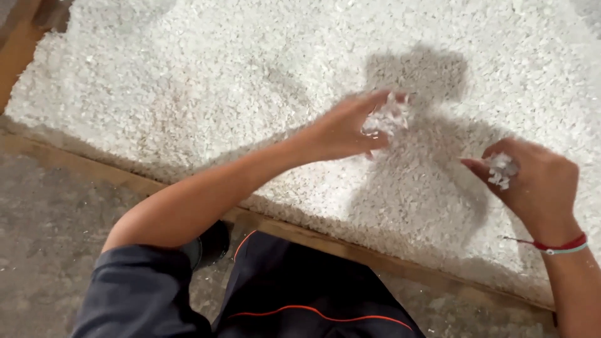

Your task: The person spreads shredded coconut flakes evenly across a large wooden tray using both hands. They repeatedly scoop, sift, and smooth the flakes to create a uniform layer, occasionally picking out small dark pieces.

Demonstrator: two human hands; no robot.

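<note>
We hold our left hand (341,131) above the broad bed of white flakes (206,81), its grip loosely closed on a small clump of flakes (386,117). Our right hand (532,181) hangs nearby over the same bed, its grip pinching another few flakes (501,170). A wooden edge (300,233) borders the bed beside the concrete floor (50,219).

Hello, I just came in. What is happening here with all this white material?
A person is bent over a large bed of small white flakes spread on the floor behind a low wooden edge. The left hand is raised above the bed with a pinch of flakes between its fingertips. The right hand, with a red and a pale band at the wrist, holds a small clump of flakes too. Both hands are above the pile, not pressed into it.
</note>
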